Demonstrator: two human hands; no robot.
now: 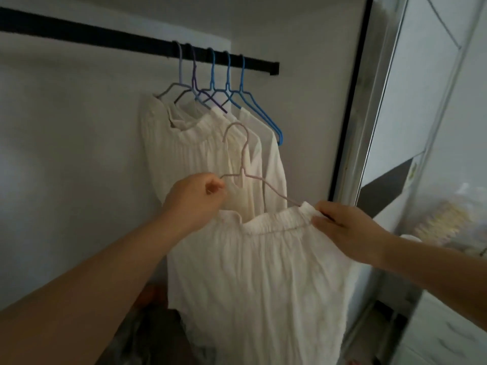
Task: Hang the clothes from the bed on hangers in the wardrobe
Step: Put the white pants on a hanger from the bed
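Left hand (196, 197) curls its fingers around the pale hanger (246, 164) at its left shoulder; right hand (342, 227) pinches the white garment (263, 272) waistband at the hanger's right end, below the rail (105, 39).

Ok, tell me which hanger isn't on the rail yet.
The pale pink hanger, held between the left hand and right hand with a white garment. The five others hook over the black rail.

Left hand (196, 197) and right hand (340, 225) hold a cream garment (263, 272) on a pink hanger (246, 164), below the black rail (105, 39) bearing hung clothes (189, 143).
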